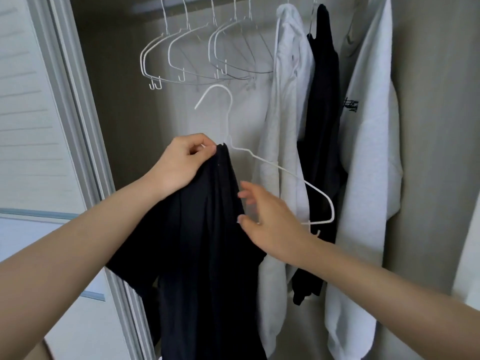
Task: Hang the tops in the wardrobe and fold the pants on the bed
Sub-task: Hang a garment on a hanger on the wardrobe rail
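Two bare hands work in front of an open wardrobe (109, 105). The left hand (179, 162) pinches the top of a black top (205, 229) together with the left shoulder of a white wire hanger (275, 167), thumb and fingers clamped on both just below the hook. The top droops from that pinch in loose folds down to the bottom of the view, covering only the hanger's left side; the right arm of the hanger juts out bare. The right hand (270, 219) hovers just right of the cloth, fingers spread apart and relaxed, slightly blurred. Farther in, empty hangers (197, 53) dangle from the rail (145, 6) at upper left, and a white hoodie (288, 105), a black shirt (322, 105) and a pale grey sweatshirt (368, 152) hang to the right.
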{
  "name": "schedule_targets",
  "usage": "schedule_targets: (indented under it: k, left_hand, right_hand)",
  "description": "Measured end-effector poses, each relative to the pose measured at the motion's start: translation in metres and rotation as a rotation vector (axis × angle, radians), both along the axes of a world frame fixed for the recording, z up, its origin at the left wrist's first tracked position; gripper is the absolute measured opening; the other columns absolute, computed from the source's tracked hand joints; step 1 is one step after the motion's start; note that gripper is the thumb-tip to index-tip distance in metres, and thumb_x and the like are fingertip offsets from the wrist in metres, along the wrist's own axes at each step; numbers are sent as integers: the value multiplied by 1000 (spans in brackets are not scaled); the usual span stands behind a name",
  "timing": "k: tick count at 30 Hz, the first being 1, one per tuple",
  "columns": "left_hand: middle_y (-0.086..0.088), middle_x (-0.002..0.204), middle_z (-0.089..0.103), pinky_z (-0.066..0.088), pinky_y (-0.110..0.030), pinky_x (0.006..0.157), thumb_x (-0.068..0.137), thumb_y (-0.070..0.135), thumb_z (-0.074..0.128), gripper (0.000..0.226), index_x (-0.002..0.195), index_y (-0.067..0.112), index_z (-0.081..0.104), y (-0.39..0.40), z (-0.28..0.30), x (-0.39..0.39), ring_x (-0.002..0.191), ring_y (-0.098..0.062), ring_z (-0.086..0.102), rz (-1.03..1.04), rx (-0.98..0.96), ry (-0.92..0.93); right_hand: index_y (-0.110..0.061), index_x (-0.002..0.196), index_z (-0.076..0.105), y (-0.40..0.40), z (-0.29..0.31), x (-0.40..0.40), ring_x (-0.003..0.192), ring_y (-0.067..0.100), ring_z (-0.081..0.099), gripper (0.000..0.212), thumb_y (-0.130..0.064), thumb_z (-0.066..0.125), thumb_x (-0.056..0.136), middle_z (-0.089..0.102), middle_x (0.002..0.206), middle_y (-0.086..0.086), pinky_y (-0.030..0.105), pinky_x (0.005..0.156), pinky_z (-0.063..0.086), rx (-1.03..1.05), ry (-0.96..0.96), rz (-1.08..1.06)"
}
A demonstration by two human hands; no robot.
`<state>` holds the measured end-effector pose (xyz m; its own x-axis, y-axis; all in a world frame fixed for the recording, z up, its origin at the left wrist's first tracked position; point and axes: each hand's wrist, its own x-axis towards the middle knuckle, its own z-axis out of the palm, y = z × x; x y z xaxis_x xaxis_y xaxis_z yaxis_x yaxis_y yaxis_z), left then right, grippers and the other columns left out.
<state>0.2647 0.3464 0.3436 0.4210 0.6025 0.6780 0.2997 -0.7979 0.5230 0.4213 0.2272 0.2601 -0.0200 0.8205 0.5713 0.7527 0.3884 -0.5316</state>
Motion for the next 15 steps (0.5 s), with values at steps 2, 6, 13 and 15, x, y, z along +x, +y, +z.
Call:
schedule_targets:
  k: [2,6,13,15]
  left_hand:
    - [-21,86,68,43,-33,75,96,20,59,17,88,9,70,-7,-2,7,73,-15,53,-9,30,6]
    - [-11,86,70,47,-32,81,95,17,60,14,90,8,70,-3,-3,-2,78,-13,58,64,84,-26]
    - [4,83,66,41,-7,71,96,20,59,16,83,22,69,23,7,-57,72,3,54,120,31,-145]
    - [1,86,68,42,-6,71,96,19,58,15,88,15,71,28,5,-71,74,2,55,149,34,-110]
  right_hand:
    - [-17,146,33,5,1,-14,119,8,52,62,-15,60,91,55,132,-1,19,103,41,-158,219,118]
    - [-15,134,49,0,-4,-17,112,12,62,48,-8,63,89,64,121,1,29,100,48,-287,472,324]
    - [-20,89,54,-12,-36,30,81,10,59,8,-26,55,92,60,87,-5,29,72,50,-301,-535,105]
    - [-17,93,53,-8,-34,50,92,15,54,14,-28,44,96,59,91,-1,35,82,48,-25,-865,16]
